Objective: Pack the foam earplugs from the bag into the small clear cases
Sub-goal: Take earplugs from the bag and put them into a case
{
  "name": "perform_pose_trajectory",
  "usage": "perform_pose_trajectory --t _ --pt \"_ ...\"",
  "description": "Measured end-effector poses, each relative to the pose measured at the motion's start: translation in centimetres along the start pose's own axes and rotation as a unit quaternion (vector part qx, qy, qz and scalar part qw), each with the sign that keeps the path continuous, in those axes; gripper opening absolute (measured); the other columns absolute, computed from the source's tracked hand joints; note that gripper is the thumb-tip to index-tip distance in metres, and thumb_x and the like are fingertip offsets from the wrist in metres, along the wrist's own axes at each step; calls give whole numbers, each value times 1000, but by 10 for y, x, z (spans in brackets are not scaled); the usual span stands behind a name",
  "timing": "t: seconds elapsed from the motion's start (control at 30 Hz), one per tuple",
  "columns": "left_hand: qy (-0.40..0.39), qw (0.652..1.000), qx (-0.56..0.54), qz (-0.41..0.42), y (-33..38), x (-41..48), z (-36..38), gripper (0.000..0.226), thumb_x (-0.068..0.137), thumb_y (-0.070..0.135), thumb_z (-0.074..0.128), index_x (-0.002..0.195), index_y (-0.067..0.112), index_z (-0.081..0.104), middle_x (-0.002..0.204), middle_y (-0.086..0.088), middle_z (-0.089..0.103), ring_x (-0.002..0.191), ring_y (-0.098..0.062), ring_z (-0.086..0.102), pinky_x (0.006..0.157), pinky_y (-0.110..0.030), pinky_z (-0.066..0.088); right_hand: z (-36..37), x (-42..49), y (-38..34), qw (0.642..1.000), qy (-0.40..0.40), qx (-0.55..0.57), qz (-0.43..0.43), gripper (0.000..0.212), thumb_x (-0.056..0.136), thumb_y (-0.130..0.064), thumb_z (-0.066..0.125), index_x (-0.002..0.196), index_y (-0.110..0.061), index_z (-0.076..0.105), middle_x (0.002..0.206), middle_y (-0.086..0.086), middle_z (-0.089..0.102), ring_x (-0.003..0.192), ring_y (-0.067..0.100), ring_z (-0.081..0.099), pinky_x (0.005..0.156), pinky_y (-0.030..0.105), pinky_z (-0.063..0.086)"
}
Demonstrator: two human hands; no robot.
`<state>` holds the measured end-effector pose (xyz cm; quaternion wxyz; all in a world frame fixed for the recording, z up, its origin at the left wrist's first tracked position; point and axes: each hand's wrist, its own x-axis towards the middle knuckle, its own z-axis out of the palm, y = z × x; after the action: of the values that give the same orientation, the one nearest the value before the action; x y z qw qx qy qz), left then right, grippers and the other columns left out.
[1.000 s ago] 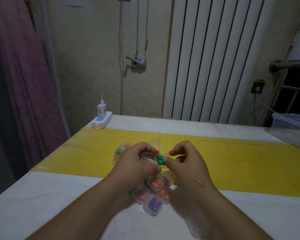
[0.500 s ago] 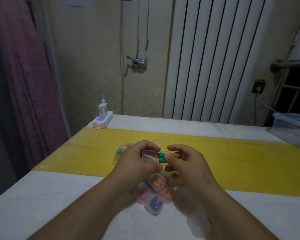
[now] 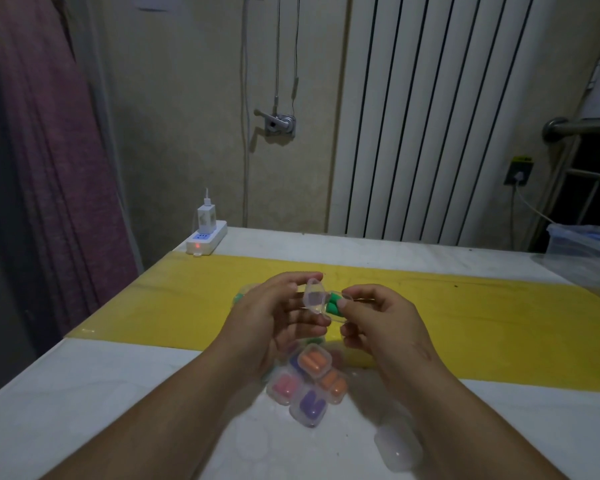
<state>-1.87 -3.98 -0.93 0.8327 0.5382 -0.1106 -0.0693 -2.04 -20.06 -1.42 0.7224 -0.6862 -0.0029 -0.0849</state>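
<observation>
My left hand (image 3: pixel 274 317) and my right hand (image 3: pixel 378 317) together hold one small clear case (image 3: pixel 315 296) above the yellow mat (image 3: pixel 499 323). Its lid stands open on the left side, pinched by my left fingers. Green earplugs (image 3: pixel 335 305) lie in its base, which my right thumb and fingers grip. Below my hands lies a cluster of filled cases (image 3: pixel 309 382) with orange, pink and purple plugs. The bag of earplugs (image 3: pixel 240 296) peeks out behind my left hand, mostly hidden.
An empty clear case (image 3: pixel 397 445) lies on the white table (image 3: pixel 84 410) at my right forearm. A power strip with a charger (image 3: pixel 205 237) sits at the back left. A clear plastic box (image 3: pixel 582 251) stands at the right edge.
The case's lid has swung further open to the left, and both hands have risen slightly with it. The green plugs now show in the base.
</observation>
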Motion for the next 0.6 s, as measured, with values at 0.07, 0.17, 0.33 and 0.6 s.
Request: perform_pose_trajectory --t 0.07,0.17,0.33,0.6 --pt "-7 1000 29 1 -2 1 -1 34 97 -1 40 116 9 66 93 -26 68 74 -29 66 67 -31 60 1 -1 0 1000 0 7 -1 7 85 -5 70 90 -8 65 69 6 65 50 15 55 51 29 48" --pt "-9 997 81 11 -6 3 -2 32 95 -3 48 120 10 64 92 -25 66 71 -22 66 68 -27 60 2 -3 -1 1000 -4 8 3 8 85 -5 70 90 -7 65 68 6 63 50 14 55 49 28 48" --pt "2 993 117 24 -8 4 -2 26 91 -3 57 116 3 64 93 -21 66 76 -23 64 70 -28 59 3 -5 -2 1000 -18 13 10 16 81 -9 75 94 -5 66 68 6 64 53 14 57 49 28 49" --pt "28 990 129 43 -9 7 -5 21 88 0 63 107 7 67 87 -13 72 70 -23 65 67 -31 56 7 -7 -10 990 -49 122 52 33 102 -18 41 94 0 67 77 14 67 57 20 58 52 29 49"
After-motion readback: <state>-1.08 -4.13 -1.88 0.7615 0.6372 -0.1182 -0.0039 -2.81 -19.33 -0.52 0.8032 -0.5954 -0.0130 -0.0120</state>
